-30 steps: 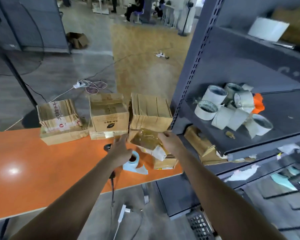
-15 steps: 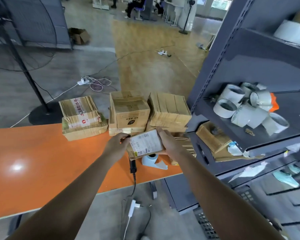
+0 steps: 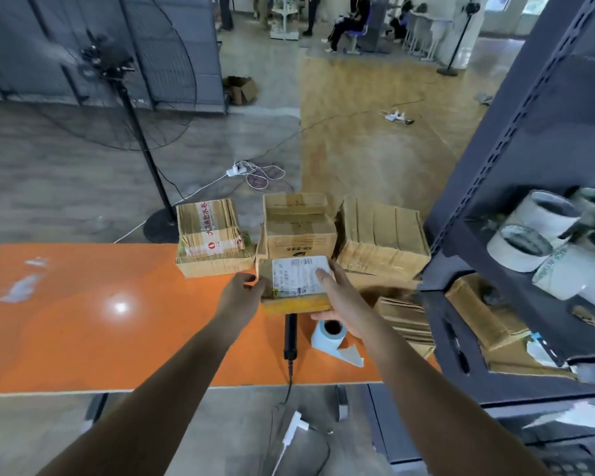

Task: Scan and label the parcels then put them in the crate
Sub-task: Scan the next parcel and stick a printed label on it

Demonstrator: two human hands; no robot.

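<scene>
Up and level goes the parcel [image 3: 296,304]: a second ago it was tilted with its shiny side showing, and now it sits flat between both hands, white label [image 3: 299,276] facing up. Out to the left of the left hand runs the orange table [image 3: 83,321], with a taped carton stack [image 3: 210,242] just beyond the knuckles. The left hand [image 3: 239,293] grips the parcel's left edge, fingers curled around it. Straight beyond the parcel stands a brown box [image 3: 299,225]. Beneath the parcel, between the two wrists, the black scanner [image 3: 291,334] lies on the table, and the pale blue label roll [image 3: 327,336] sits right beside it under the right hand. The right hand [image 3: 339,297] pinches the parcel's right side, fingers laid over the label, thumb underneath. Right of that hand come flattened cartons [image 3: 402,314], then the grey rack [image 3: 488,159] with its tape rolls [image 3: 529,235].
</scene>
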